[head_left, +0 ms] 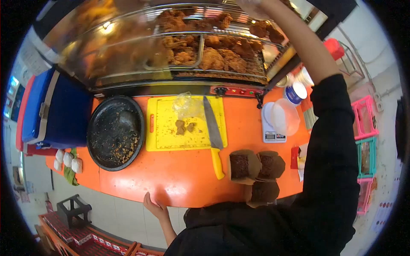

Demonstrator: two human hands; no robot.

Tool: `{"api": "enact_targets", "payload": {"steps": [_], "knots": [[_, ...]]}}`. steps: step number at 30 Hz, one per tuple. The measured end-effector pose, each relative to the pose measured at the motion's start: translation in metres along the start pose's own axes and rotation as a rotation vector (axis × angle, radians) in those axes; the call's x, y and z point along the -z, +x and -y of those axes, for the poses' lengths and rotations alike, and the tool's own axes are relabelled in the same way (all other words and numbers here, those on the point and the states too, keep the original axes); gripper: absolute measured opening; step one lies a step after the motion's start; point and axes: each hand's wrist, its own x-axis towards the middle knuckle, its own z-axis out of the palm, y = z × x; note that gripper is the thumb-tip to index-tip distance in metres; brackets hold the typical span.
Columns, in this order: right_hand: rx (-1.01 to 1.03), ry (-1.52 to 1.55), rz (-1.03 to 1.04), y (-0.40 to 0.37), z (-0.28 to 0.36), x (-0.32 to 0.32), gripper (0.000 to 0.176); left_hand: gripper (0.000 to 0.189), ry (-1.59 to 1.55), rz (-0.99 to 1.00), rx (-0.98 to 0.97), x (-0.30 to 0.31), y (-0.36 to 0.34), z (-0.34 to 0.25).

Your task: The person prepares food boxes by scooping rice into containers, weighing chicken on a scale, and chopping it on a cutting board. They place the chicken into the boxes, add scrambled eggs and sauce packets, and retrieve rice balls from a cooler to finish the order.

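My right arm stretches up across the heated display case (pixel 205 81), which holds fried chicken pieces (pixel 224 59) on wire racks. At the top edge of the view my right hand (pixel 252 7) is partly cut off, and its fingers do not show clearly. My left hand (pixel 156 207) hangs by the front edge of the orange table (pixel 179 187), fingers apart, holding nothing. On a yellow cutting board (pixel 160 143) lie a crumpled clear plastic bag (pixel 188 106) and a few small brown pieces (pixel 180 127). A yellow-handled knife (pixel 213 128) rests over the board's right side.
A black stone mortar (pixel 113 136) with crumbs stands left of the board. Open brown paper boxes (pixel 264 193) with dark contents sit front right, near a white kitchen scale (pixel 274 135) with a clear bowl (pixel 286 117). A blue cooler box (pixel 64 111) stands far left.
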Motion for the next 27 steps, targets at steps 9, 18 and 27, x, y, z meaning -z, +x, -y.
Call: {"api": "enact_targets", "payload": {"steps": [9, 18, 27], "knots": [[-0.379, 0.057, 0.746, -0.33, -0.077, -0.152, 0.028, 0.06, 0.056, -0.009, 0.005, -0.017, -0.177, 0.09], [-0.812, 0.189, 0.356, -0.453, -0.042, -0.275, 0.023, 0.059, 0.276, -0.429, 0.673, -0.038, -0.061, 0.053], [-0.785, 0.311, 0.319, -0.41, -0.043, -0.264, 0.024, 0.067, 0.267, -0.355, 0.588, -0.05, -0.043, 0.056]]}}
